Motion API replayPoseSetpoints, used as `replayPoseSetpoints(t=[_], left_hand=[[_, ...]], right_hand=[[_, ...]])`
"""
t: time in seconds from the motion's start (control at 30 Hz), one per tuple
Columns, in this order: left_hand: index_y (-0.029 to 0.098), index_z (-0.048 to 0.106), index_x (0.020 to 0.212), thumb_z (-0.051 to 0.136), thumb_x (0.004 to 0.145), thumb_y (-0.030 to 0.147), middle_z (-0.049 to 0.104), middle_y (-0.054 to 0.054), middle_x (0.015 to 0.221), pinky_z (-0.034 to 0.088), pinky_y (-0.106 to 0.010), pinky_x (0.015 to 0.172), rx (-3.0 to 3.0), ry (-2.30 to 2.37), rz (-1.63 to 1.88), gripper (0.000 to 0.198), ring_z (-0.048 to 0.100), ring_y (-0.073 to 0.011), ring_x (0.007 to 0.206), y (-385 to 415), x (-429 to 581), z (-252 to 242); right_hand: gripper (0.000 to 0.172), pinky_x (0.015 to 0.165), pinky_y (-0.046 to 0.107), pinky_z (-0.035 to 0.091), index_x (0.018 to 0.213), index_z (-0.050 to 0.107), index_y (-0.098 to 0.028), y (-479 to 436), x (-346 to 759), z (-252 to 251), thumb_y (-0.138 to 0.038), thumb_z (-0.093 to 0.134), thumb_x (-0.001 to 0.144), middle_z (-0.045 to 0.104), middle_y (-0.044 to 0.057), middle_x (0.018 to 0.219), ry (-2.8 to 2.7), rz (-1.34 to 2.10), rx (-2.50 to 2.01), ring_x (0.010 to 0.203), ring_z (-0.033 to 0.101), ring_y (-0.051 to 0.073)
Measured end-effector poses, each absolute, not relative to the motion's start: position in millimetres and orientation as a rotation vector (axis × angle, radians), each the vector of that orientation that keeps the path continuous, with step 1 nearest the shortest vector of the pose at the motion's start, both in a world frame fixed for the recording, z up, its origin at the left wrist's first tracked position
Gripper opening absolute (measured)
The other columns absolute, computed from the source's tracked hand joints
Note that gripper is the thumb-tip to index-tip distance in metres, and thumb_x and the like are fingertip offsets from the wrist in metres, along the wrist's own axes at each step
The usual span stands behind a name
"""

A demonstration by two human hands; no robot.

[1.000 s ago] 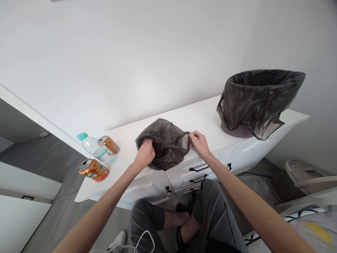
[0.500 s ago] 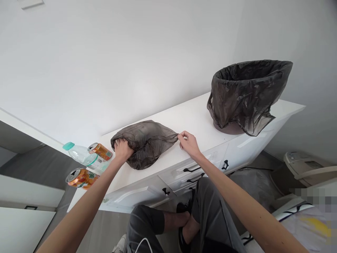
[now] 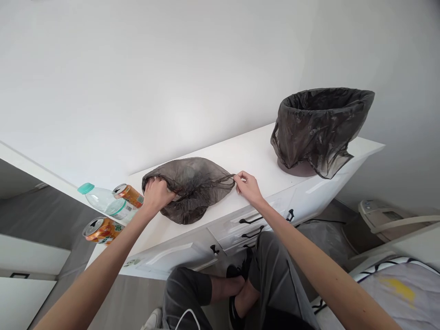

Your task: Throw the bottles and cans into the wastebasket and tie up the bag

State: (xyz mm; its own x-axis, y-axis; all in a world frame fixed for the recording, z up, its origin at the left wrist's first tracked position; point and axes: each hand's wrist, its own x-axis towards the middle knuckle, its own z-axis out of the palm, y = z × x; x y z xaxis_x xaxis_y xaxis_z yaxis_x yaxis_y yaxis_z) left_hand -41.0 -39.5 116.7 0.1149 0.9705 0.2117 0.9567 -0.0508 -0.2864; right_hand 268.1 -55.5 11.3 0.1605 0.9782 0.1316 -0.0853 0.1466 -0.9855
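A dark translucent plastic bag point(image 3: 195, 188) lies crumpled on the white cabinet top point(image 3: 254, 146). At its left end my left hand point(image 3: 158, 193) has its fingers curled on the bag, the fingertips partly under the thin plastic. My right hand point(image 3: 246, 185) pinches the bag's right corner, drawn to a narrow tip. Beside my left forearm are a clear bottle with a teal cap point(image 3: 103, 200), an orange can point(image 3: 128, 195) behind it and a second orange can point(image 3: 102, 230) in front.
A brown bin point(image 3: 299, 168) lined with a black bag point(image 3: 312, 128) stands at the cabinet's right end, against the wall. Black handles point(image 3: 252, 220) stick out from the cabinet front, above my legs. A beige appliance point(image 3: 381, 215) is at the lower right.
The view has shifted slightly. Near my right hand the bag's plastic now shows a small looped gap, and my left hand has moved a little left with the bag's edge.
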Motion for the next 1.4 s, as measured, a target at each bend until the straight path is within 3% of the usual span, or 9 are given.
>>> replayPoseSetpoints(t=[0.27,0.6,0.73,0.87,1.0,1.1,1.27,1.4], left_hand=[[0.006,0.068,0.114,0.060,0.084,0.032,0.069,-0.024,0.121,0.052,-0.048,0.098,-2.026,-1.873,-0.003,0.040,0.062,-0.0420,0.119,-76.3,-19.4,143.8],[0.016,0.072,0.081,0.053,0.088,0.036,0.077,-0.018,0.091,0.048,-0.044,0.090,-2.178,-2.050,-0.151,0.028,0.072,-0.0383,0.099,-89.3,-20.3,113.9],[0.018,0.071,0.086,0.052,0.083,0.023,0.076,-0.017,0.101,0.045,-0.044,0.095,-2.187,-2.091,-0.207,0.020,0.067,-0.0376,0.113,-88.9,-24.1,93.9],[0.018,0.071,0.098,0.049,0.083,0.020,0.072,-0.017,0.114,0.047,-0.045,0.093,-2.201,-2.151,-0.269,0.027,0.064,-0.0370,0.116,-86.7,-22.9,82.0],[0.022,0.068,0.123,0.061,0.081,0.038,0.062,-0.016,0.131,0.043,-0.053,0.105,-2.249,-2.169,-0.336,0.046,0.053,-0.0430,0.128,-88.3,-17.4,74.8],[0.018,0.065,0.129,0.070,0.074,0.049,0.052,-0.020,0.134,0.038,-0.058,0.110,-2.259,-2.136,-0.396,0.063,0.045,-0.0464,0.131,-92.3,-11.7,69.4],[0.012,0.063,0.126,0.065,0.084,0.039,0.050,-0.022,0.131,0.039,-0.057,0.108,-2.221,-1.846,-0.651,0.050,0.048,-0.0419,0.125,-100.6,-3.2,64.9],[0.017,0.066,0.116,0.059,0.093,0.036,0.061,-0.019,0.125,0.041,-0.054,0.107,-2.217,-1.520,-0.790,0.030,0.054,-0.0376,0.122,-108.4,1.1,71.9]], right_hand=[[0.027,0.053,0.028,0.036,0.070,0.052,-0.025,-58.3,266.6,4.0,-0.042,0.064,0.087,0.053,-0.005,0.049,-1.118,1.012,-1.138,0.048,0.050,0.015],[0.026,0.055,0.028,0.039,0.069,0.053,-0.025,-58.5,265.2,2.6,-0.041,0.063,0.086,0.054,-0.006,0.049,-1.149,0.967,-1.176,0.049,0.050,0.015],[0.027,0.056,0.028,0.040,0.070,0.053,-0.025,-59.8,264.3,3.1,-0.044,0.063,0.087,0.054,-0.006,0.049,-1.165,0.955,-1.191,0.049,0.051,0.015],[0.028,0.056,0.029,0.040,0.070,0.053,-0.025,-58.6,264.2,1.2,-0.045,0.063,0.087,0.055,-0.005,0.050,-1.181,0.947,-1.192,0.049,0.051,0.015],[0.027,0.056,0.030,0.039,0.070,0.054,-0.025,-57.1,264.2,-0.6,-0.044,0.064,0.087,0.054,-0.005,0.050,-1.183,0.959,-1.198,0.049,0.050,0.015],[0.027,0.056,0.030,0.038,0.070,0.054,-0.025,-56.8,263.9,-1.0,-0.044,0.064,0.087,0.053,-0.006,0.049,-1.183,0.961,-1.201,0.049,0.051,0.016],[0.026,0.058,0.030,0.040,0.070,0.054,-0.025,-56.7,263.9,-0.9,-0.043,0.064,0.087,0.053,-0.005,0.050,-1.182,0.954,-1.206,0.051,0.052,0.016],[0.026,0.057,0.029,0.039,0.069,0.053,-0.025,-55.8,263.9,-1.4,-0.042,0.064,0.087,0.052,-0.006,0.048,-1.179,0.966,-1.204,0.049,0.050,0.015]])
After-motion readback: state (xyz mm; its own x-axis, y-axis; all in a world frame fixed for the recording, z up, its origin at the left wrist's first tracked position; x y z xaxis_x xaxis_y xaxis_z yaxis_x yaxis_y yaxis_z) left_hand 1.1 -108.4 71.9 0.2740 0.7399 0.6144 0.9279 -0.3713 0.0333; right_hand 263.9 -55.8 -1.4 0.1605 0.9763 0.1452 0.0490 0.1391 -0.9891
